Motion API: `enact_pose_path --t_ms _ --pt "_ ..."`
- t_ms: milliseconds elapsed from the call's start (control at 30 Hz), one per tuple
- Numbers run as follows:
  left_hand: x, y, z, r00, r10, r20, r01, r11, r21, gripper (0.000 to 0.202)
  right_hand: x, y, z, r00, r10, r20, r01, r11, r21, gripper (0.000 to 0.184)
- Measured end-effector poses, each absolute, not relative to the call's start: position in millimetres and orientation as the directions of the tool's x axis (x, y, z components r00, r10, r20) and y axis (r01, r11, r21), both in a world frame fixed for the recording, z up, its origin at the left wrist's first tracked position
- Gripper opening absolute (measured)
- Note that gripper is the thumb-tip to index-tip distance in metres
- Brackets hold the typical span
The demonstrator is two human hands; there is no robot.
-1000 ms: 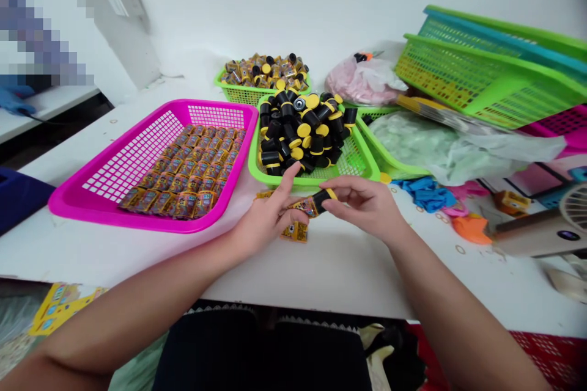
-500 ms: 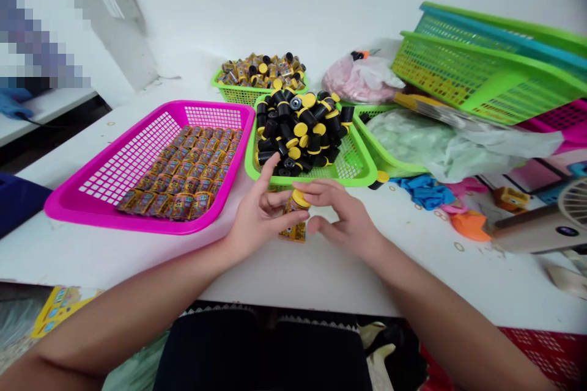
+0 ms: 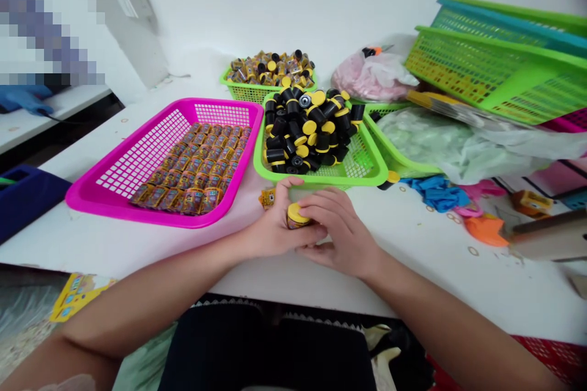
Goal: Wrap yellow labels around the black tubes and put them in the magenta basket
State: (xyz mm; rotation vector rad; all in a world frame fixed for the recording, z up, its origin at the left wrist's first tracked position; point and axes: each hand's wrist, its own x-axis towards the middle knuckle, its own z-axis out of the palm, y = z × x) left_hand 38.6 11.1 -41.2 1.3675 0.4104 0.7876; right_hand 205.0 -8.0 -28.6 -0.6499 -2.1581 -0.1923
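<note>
Here, left hand [image 3: 271,231] wrapped round yellow-capped canister [image 3: 297,216], right hand [image 3: 345,233] half-curled against it, hold unclear, green basket [image 3: 360,162] at twelve o'clock

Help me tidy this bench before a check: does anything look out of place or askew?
Yes. One black-and-yellow container sits on the white table, just outside the green basket where similar ones are heaped, so it looks stray. The stacked baskets at right also appear tilted.
</note>
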Motion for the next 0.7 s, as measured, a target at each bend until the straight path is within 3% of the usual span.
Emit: enact_pose_path --t_ms 200,400,500,567,633,700 --pt "42 15 -37 0.589 0.731 0.345 -0.273 -0.221 0.936 0.056 206 -9 -27 -0.559 0.275 0.782 0.554 0.826 0.106 0.033" --pt "35 10 -19 0.414 0.779 0.470 -0.052 -0.495 0.867 0.056 207 -8 -28 -0.544 0.228 0.807 0.589 0.790 0.173 0.039" --pt "9 -8 8 0.401 0.789 0.465 0.211 -0.573 0.792 0.027 208 -6 -23 -0.473 0.289 0.832 0.611 0.788 0.074 0.047" --pt "-20 -21 27 0.372 0.786 0.494 0.383 -0.615 0.690 0.016 211 3 -16 -0.406 0.416 0.814 0.629 0.773 -0.082 0.051" --pt "-55 -27 43 0.289 0.809 0.511 0.553 -0.577 0.600 0.016 215 21 -6 -0.331 0.634 0.699 0.687 0.670 -0.282 0.044" --pt "-91 -22 54 0.196 0.854 0.482 0.725 -0.457 0.515 0.018 218 47 4 -0.272 0.840 0.470 0.763 0.486 -0.427 0.031"
